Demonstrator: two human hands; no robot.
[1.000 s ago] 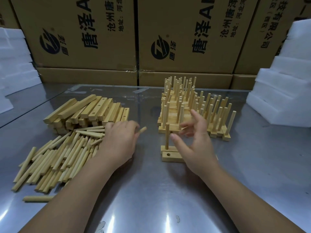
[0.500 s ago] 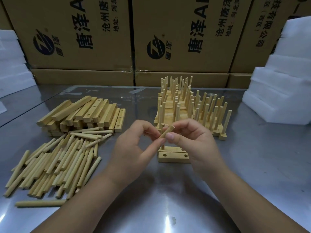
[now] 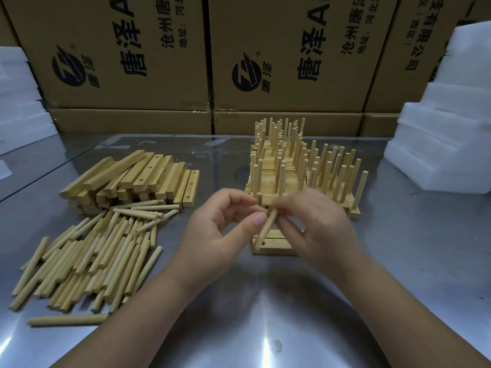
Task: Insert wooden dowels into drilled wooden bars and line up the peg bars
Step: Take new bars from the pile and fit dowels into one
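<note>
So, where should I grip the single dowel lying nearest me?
Pinch the lone dowel at its middle from above, fingers on its near and far sides: it lies flat, crosswise, in front of the dowel pile, its middle clear of the others.

Dim overhead light, tabletop (image 3: 265, 328) glare, bowed edges

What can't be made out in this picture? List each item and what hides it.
Head view:
- drilled bar: right end hidden behind the right hand.
- right hand: motion-blurred, its grip on the dowel unclear.
- dowel's lower tip: seated in a hole or not, too small.
- cardboard boxes: print cut off by top edge.
</note>
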